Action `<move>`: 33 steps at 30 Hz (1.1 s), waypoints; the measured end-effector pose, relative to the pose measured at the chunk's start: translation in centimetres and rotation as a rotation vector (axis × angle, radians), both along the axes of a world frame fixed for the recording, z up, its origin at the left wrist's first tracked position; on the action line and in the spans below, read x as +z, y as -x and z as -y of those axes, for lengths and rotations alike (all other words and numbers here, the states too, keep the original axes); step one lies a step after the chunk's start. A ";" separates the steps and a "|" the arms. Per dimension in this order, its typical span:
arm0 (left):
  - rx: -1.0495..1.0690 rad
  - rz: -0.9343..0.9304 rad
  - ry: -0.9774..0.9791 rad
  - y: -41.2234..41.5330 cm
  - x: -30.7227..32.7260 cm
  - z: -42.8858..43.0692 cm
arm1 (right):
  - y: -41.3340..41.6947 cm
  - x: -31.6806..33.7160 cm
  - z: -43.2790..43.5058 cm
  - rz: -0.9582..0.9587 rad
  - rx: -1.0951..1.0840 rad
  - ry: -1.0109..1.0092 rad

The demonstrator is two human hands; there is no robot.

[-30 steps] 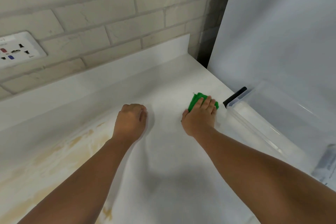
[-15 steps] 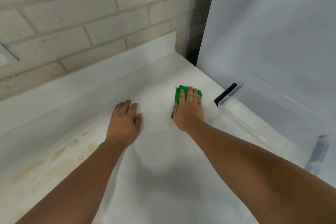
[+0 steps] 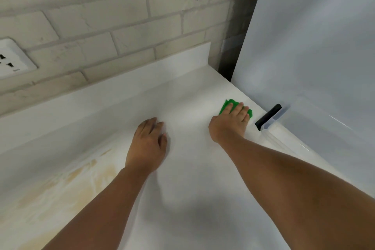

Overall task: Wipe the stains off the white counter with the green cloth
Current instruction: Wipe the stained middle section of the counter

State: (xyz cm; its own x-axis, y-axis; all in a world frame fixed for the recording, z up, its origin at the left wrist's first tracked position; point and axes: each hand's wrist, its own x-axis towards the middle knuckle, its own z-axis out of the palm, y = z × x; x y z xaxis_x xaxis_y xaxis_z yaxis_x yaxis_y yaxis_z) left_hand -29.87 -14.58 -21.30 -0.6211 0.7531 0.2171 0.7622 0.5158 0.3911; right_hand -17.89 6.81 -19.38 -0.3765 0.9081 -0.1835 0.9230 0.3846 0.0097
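Closest to the camera, and well off to the left of the clear plastic bin (image 3: pixel 324 128), is the bad part: a wide patch of yellow-brown stains (image 3: pixel 77 178) smeared over the white tabletop (image 3: pixel 192 199). They look streaky, not gone. By my read that's the bulk of the job left.

A bit further in, roughly halfway between those stains and the bin, the left hand (image 3: pixel 148 144) lies palm-down on the tabletop. Its fingers are relaxed and holding nothing, so it looks like it's just bracing.

Past that, just beside the bin's black latch (image 3: pixel 267 116), the right hand (image 3: pixel 229 124) presses flat on the green cloth (image 3: pixel 227 104). The fingers are straight on top of it, not wrapped round it. The cloth is folded small and mostly hidden under the hand. Only its far edge and a corner show, near the bin but not touching it as far as I can tell.

The tabletop around the cloth and back toward the bin looks clean white, so I'd say the bin end is done or never dirty. The cloth has to travel all the way away from the bin to reach the stained end.

Furthest back, behind the bin, there's a pale flat panel (image 3: pixel 314 36). Far left of it is the brick wall (image 3: pixel 121 26) with a wall socket (image 3: pixel 12 59).
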 end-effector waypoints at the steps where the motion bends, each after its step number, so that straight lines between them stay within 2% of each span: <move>1: -0.001 -0.006 -0.008 0.0 -0.1 0.0 | 0.8 0.1 -0.6 0.008 0.035 -0.007; 8: 0.014 0.002 -0.073 0.1 -0.3 0.1 | 7.3 1.1 -4.0 0.002 0.297 0.024; 14: 0.029 -0.016 -0.065 0.1 -0.6 -0.1 | 9.1 -0.5 -4.4 -0.066 0.495 -0.075; 19: 0.068 0.065 -0.087 -0.4 0.1 -0.1 | 13.0 -0.3 -2.4 -0.119 0.716 -0.027; 23: 0.081 0.053 -0.153 -0.5 0.7 0.3 | 15.2 -0.7 1.7 -0.176 0.928 0.016; 28: 0.187 0.027 -0.395 -0.9 2.0 1.0 | 14.7 -1.3 5.9 -0.119 1.125 0.008; 33: 0.286 0.050 -0.390 -1.1 2.1 2.4 | 11.1 -1.7 7.5 -0.183 1.235 0.035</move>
State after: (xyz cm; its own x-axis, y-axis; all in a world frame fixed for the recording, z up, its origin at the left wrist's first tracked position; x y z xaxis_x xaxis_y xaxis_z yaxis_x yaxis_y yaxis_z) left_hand -28.80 -16.94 -19.17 -0.8078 0.4193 0.4142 0.5870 0.5092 0.6293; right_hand -28.98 -0.70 -21.04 -0.9957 -0.0741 -0.0553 -0.0679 0.9918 -0.1082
